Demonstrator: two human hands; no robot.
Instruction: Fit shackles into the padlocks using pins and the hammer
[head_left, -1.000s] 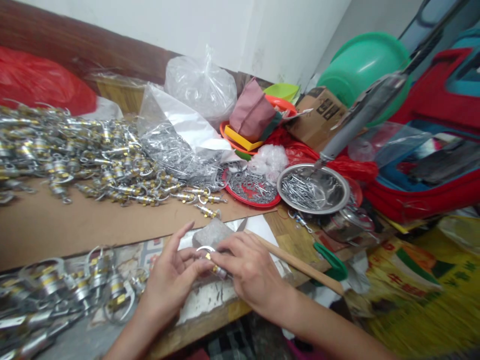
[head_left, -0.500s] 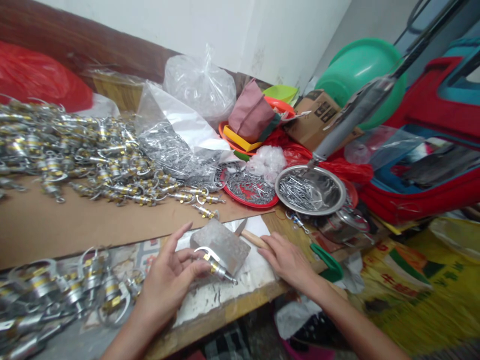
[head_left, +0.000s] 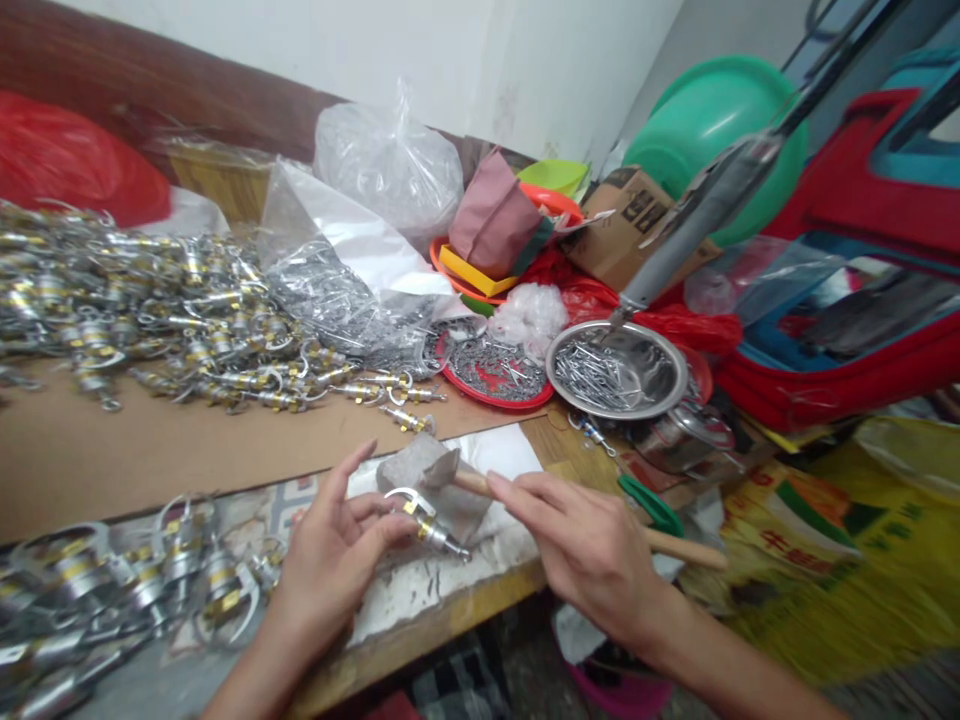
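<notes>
My left hand (head_left: 337,550) pinches a small silver and yellow metal fitting (head_left: 429,528) with a curved hook, its pointed end aimed to the lower right. It is held at the near side of a grey metal block (head_left: 401,466), which rests on white paper (head_left: 499,450) at the table's edge. Wrapped round the wooden handle of a hammer (head_left: 684,548) is my right hand (head_left: 589,530). The hammer's head hovers over the block, above and right of the fitting, and hides part of the block. Similar larger-looking fittings (head_left: 221,580) lie left of my left hand.
A big heap of fittings (head_left: 187,320) covers the back left. Behind the block are a red plate (head_left: 499,385) of small metal parts and a steel bowl (head_left: 652,385) of pins. A grey metal rod (head_left: 675,245) slants down over the bowl. Green scissors-like handles (head_left: 651,505) lie at right.
My right hand has gripped the hammer and lifted it from the block, with its head now over the block. My left hand still holds the fitting in nearly the same place.
</notes>
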